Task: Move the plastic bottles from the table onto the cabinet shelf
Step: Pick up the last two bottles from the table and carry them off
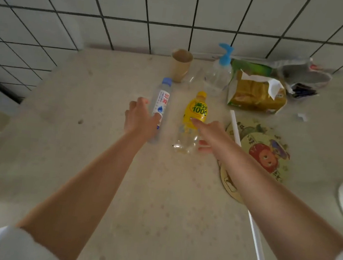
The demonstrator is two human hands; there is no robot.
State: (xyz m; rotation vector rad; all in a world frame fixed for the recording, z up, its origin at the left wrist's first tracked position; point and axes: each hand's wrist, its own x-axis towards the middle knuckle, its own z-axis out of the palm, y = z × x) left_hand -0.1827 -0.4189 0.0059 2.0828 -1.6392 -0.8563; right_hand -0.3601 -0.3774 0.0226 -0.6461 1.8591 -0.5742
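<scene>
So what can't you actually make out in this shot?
- Cabinet shelf: not in the head view.
- Left hand: blurred at the water bottle; grip unclear.
- Right hand: its far side hides the contact with the yellow bottle.
- Clear bottle behind: smeared outline.

Home kitchen; tiled wall [138, 7], pump soap bottle [220, 71]

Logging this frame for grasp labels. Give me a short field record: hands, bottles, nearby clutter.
left hand: left hand grips the clear water bottle with blue cap and white label
right hand: right hand, fingers spread at the clear bottle with yellow cap and yellow label, grip not closed
bottle pose: both upright on the beige speckled table
behind: brown paper cup, clear pump bottle with blue pump top
right side: yellow tissue pack, round illustrated fan
cabinet shelf: not in view
</scene>
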